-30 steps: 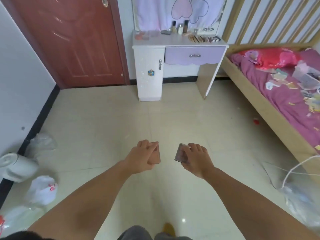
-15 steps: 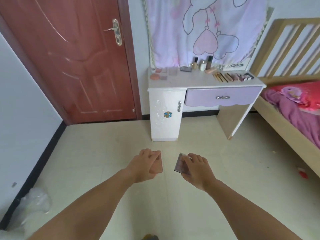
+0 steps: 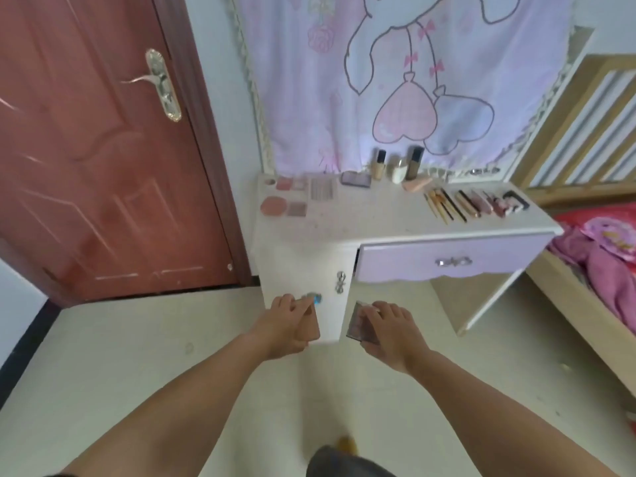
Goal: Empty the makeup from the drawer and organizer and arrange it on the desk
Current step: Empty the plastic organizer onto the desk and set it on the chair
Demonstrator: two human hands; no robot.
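My left hand [image 3: 287,327] grips a flat pink compact [image 3: 309,327], held out in front of the white desk [image 3: 344,223]. My right hand [image 3: 389,330] grips a small dark eyeshadow palette [image 3: 358,321]. On the desk top lie pink and mauve palettes [image 3: 285,201] at the left, bottles [image 3: 399,166] at the back, and a row of brushes and pencils [image 3: 471,204] at the right. The lilac drawer [image 3: 447,261] stands shut below the top.
A red-brown door [image 3: 93,149] stands left of the desk. A cloth with a rabbit print [image 3: 395,74] hangs behind it. A wooden bed [image 3: 592,277] with pink bedding lies to the right. Pale floor tiles [image 3: 120,356] stretch between me and the desk.
The desk has come much closer and now fills the middle of the view. Both hands keep the same hold on their items in front of me.
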